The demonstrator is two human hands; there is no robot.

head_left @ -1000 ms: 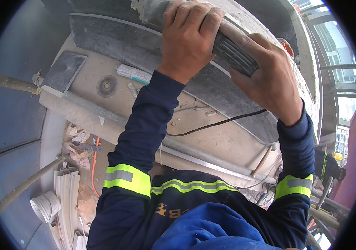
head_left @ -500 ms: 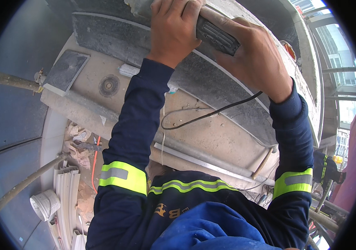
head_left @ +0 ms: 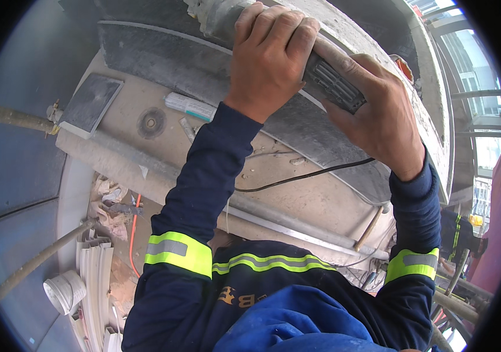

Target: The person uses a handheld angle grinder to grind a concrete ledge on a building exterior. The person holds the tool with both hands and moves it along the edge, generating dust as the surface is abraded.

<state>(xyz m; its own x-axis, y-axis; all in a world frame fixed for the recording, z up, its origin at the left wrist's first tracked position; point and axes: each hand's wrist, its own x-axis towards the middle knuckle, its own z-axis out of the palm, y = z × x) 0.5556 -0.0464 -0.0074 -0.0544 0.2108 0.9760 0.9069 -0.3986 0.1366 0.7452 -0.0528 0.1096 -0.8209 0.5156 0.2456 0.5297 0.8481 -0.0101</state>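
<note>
Both hands are on a corded power tool [head_left: 337, 85] that looks like an angle grinder, with a black ribbed body. My left hand [head_left: 271, 56] wraps over its front part, fingers curled around the far side. Behind it, my right hand [head_left: 382, 105] grips the body. A black cord [head_left: 315, 174] trails from beneath my right hand toward the left. The tool lies along the edge of a raised grey stone ledge [head_left: 373, 47]; where its working end touches is hidden by my hands. Below it runs a curved dark stone slab [head_left: 162, 58].
On the beige ledge lie a sealant tube [head_left: 189, 106], a round disc [head_left: 152, 122], a dark square tile [head_left: 90, 102] and a metal bar [head_left: 297, 232]. Scaffold poles [head_left: 42, 258] and a white bucket [head_left: 64, 291] stand at left. An orange cable [head_left: 134, 234] hangs below.
Both hands and the power tool have shifted right and slightly nearer along the stone edge. My left forearm moved right too, uncovering more of the sealant tube.
</note>
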